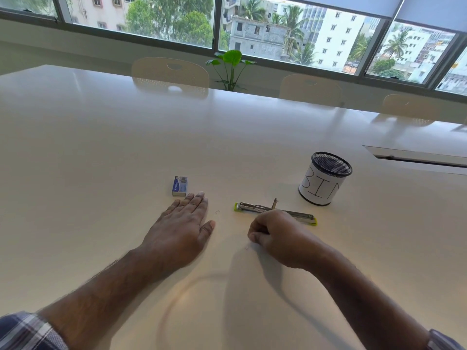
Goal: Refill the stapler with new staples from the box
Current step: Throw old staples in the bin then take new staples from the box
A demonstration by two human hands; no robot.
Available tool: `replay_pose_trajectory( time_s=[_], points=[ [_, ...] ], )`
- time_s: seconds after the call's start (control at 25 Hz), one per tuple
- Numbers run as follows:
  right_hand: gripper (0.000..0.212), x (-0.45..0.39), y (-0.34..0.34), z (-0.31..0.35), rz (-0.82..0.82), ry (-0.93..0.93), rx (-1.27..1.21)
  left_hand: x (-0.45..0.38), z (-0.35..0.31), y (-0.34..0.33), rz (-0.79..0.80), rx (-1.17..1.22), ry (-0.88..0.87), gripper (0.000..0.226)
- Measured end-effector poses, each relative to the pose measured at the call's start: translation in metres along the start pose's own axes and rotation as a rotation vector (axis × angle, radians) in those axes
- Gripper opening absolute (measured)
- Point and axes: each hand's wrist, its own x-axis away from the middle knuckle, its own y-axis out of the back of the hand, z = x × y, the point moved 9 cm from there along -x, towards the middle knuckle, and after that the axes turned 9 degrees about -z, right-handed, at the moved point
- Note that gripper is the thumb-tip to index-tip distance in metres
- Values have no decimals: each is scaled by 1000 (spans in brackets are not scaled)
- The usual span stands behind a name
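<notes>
Head view shows the lime-green and metal stapler (275, 210) lying opened flat on the white surface (101, 147), the small blue staple box (180, 186) just beyond the left hand (183, 223), which rests spread and flat. The right hand (274, 237) is curled near the stapler; whether it pinches anything is hidden. Better to steady the box first and open it gently, so the strips do not break.

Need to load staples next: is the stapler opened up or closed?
Opened: the stapler lies unfolded flat on the table, both halves stretched in a line.
</notes>
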Motion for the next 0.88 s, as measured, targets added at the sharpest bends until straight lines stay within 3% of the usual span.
replay_pose_trajectory(
  time_s=[0.32,0.44,0.88],
  points=[
    [19,4,-4,5,-49,29,77,1,-1,0,2,-3,3,65],
    [11,4,-5,12,-91,59,105,1,0,-1,15,1,7,65],
    [25,13,-12,17,39,63,228,1,0,-2,28,-1,13,66]
  ],
)
